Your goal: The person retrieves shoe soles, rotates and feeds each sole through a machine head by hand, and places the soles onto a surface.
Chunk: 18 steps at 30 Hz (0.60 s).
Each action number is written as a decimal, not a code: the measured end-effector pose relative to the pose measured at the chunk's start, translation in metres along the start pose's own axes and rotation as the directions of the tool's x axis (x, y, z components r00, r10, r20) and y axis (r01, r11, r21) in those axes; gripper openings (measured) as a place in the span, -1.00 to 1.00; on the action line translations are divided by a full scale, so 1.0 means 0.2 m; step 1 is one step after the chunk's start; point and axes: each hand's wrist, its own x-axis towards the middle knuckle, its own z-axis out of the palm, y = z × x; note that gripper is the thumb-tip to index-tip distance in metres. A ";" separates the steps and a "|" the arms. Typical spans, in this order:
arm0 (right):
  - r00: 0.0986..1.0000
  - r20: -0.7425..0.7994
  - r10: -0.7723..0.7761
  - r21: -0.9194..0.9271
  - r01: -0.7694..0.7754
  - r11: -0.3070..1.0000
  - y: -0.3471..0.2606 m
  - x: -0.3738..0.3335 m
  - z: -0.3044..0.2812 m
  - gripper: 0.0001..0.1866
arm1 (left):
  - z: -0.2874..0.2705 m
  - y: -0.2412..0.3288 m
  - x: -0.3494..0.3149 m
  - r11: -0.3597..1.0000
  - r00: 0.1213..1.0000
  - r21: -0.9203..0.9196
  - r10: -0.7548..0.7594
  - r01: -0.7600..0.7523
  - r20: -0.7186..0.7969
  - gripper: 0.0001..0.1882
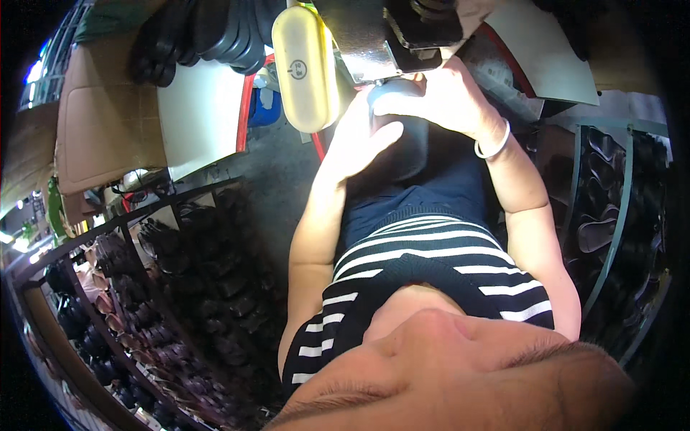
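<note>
Both my hands hold a dark, smooth shoe piece (406,147) under a machine head (424,36). My left hand (363,133) is curled along its left side, with the thumb lying over the piece. From the right, my right hand (449,100) grips its far end, close below the machine's black parts. Strong light bleaches the fingers, and the far end of the piece is partly hidden behind them. Whether it is a sole or an upper I cannot tell. A lit yellow-white lamp (305,68) hangs just left of the machine.
Several black soles (223,32) hang at the upper left, above a white panel (201,115) with a red edge. A brown cardboard piece (108,115) stands farther left. Racks full of dark shoe parts (180,266) fill the lower left; another rack (607,208) stands on the right.
</note>
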 end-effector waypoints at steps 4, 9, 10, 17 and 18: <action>0.942 0.100 0.320 0.646 -0.306 0.699 0.08 -0.28 0.14 -0.63 | 0.12 0.06 0.10 0.951 0.980 -0.259 -0.190 0.169 -0.059 -0.58; 0.645 0.621 0.446 0.499 -0.763 0.410 0.20 -0.90 0.33 -0.70 | 0.15 -0.01 0.05 0.988 0.950 0.031 -0.139 0.154 -0.280 -0.52; 0.659 0.606 0.445 0.478 -0.749 0.458 0.28 -1.02 0.35 -0.72 | 0.14 -0.01 0.04 0.987 0.947 0.082 -0.110 0.141 -0.303 -0.51; 0.760 0.190 0.621 0.487 -0.622 0.613 0.54 -0.79 -0.32 -0.78 | 0.10 -0.02 0.00 0.968 0.946 0.229 -0.027 0.106 -0.323 -0.50; 0.805 0.087 0.586 0.534 -0.535 0.655 0.52 -0.71 -0.37 -0.77 | 0.10 -0.01 -0.01 0.964 0.943 0.235 -0.039 0.122 -0.329 -0.51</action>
